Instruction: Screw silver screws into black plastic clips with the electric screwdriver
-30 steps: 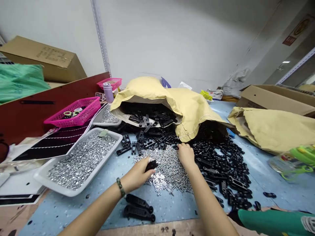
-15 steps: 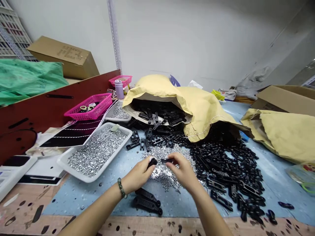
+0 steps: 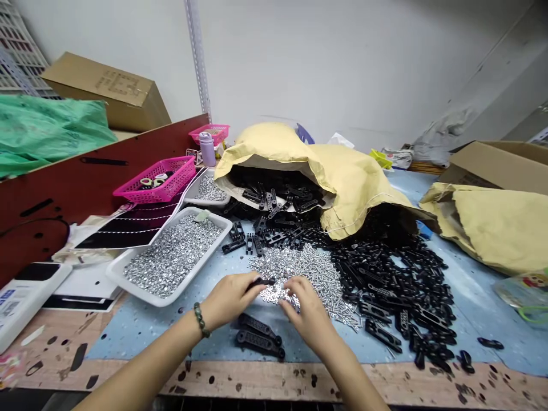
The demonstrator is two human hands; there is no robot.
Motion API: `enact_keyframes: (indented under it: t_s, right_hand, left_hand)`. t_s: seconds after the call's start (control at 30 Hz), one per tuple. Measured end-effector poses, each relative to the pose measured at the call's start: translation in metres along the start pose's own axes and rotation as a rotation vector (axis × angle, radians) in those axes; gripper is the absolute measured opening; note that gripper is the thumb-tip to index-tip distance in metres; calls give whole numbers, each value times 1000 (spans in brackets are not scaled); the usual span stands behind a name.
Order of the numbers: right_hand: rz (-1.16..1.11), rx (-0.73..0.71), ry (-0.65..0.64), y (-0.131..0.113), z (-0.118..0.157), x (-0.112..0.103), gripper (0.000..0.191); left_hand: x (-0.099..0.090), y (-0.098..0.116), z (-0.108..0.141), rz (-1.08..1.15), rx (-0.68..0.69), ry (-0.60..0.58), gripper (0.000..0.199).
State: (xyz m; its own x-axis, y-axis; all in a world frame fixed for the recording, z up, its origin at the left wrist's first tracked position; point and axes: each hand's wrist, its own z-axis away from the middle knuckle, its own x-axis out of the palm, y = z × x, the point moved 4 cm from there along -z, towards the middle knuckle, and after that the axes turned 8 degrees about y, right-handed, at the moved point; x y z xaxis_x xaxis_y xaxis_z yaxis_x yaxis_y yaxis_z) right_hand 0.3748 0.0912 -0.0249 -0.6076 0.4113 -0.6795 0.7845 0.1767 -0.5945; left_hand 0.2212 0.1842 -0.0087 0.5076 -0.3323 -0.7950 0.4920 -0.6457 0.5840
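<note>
My left hand [image 3: 231,298] pinches a black plastic bracket [image 3: 262,282] between thumb and fingers, above the near edge of the silver hardware pile. My right hand [image 3: 305,308] is just to the right, thumb and fingertips apart, with no held part visible between them. Beneath and beyond both hands lie loose silver screws [image 3: 319,271] and small nuts [image 3: 272,294]. Two long black plastic arms [image 3: 259,341] rest side by side on the blue mat, below my hands. A big heap of black plastic parts [image 3: 398,285] spreads to the right.
A white tray of small silver nuts [image 3: 169,301] stands at left, with another white tray [image 3: 188,197] behind it. Yellow sacks [image 3: 274,140] spill black parts at the back. A pink basket [image 3: 158,191] sits by the red board [image 3: 166,137]. A cardboard box [image 3: 505,165] stands at right.
My right hand has lost the black piece it was pinching, and its fingers have opened over the hardware. My left hand has turned its bracket to point right. The view has shifted slightly.
</note>
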Motion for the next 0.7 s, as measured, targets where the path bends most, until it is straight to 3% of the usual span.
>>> enact_keyframes:
  t_s: [0.13,0.37,0.47,0.6,0.7]
  right_hand:
    - [180,-60,43,3,27,17,20]
    - [12,37,112,5,45,12,24]
    - [9,-24,70,3,51,17,21]
    - [44,-81,94,-3,58,20,22]
    - [38,-49,42,0,48,16,18]
  left_hand:
    - [0,-15,6,85,-113,0,17]
    - [25,0,6,140,63,-144,13]
    - [34,5,8,105,133,-214,14]
    - [36,2,13,63,189,-269,25]
    - [35,-2,13,76,158,-280,26]
